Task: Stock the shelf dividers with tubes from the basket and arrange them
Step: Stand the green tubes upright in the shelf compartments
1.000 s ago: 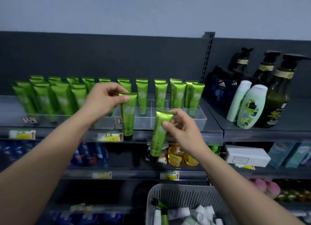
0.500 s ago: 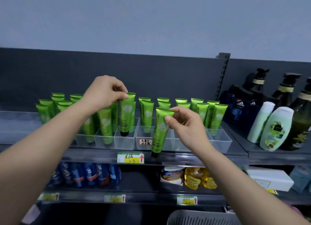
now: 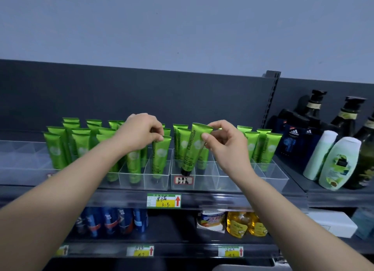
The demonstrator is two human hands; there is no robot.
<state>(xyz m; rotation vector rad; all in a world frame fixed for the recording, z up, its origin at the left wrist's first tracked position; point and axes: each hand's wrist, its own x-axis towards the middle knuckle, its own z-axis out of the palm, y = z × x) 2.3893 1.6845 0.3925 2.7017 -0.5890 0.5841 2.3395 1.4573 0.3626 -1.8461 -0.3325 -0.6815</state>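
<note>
Most dividers point(image 3: 271, 177) hold tubes point(image 3: 54, 149); front slots toward 3 o'clock look empty. Left hand point(image 3: 141, 133) pinches a seated tube point(image 3: 160, 159) by its top. Right hand point(image 3: 224, 147) pinches the Chamomile tube point(image 3: 191, 149), cap down in the middle slot.

Both arms bare, raised forward, forearms converging upward from lower corners; left hand point(image 3: 141, 132) palm down, wrist slightly bent, fingers curled, thumb and fingertips pinching top of green tube point(image 3: 159, 157); right hand point(image 3: 226, 143) palm turned leftward, thumb and index finger pinching crimped top of second green tube point(image 3: 192, 149), other fingers loosely curled behind; hands near each other, not touching
</note>
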